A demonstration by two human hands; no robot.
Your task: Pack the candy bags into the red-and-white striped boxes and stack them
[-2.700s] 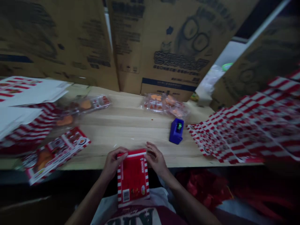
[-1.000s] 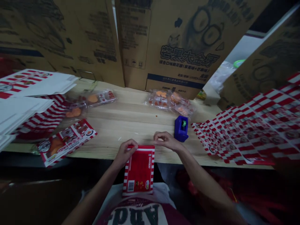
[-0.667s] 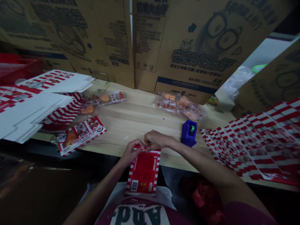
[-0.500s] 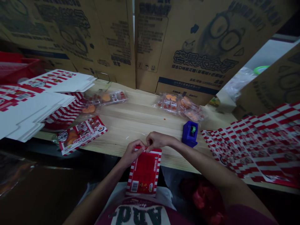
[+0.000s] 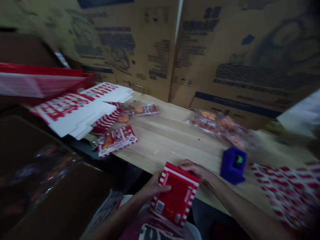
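A red box (image 5: 178, 191) with striped red-and-white edges and a barcode tilts at the table's front edge, close to my body. My left hand (image 5: 155, 187) grips its left side, thumb lying across the face and fingers behind it. At the top right edge, my right hand (image 5: 193, 168) curls around the back of the box; its fingertips are partly hidden. To the right of that hand stands a blue tape dispenser (image 5: 233, 166) with a green roll. A printed red-and-white card (image 5: 117, 141) lies on the table to the left.
Clear plastic packets with orange pieces (image 5: 206, 120) lie at the back of the wooden table (image 5: 165, 136). Flat white-and-red cartons (image 5: 77, 115) are stacked left, beside a red bin (image 5: 70, 81). Large cardboard boxes (image 5: 150, 50) wall off the back. Striped cartons (image 5: 290, 186) lie right.
The view has swung left. My left hand has slid from the box's top edge to its side, my right hand has shifted to its back corner, and the box is now tilted.
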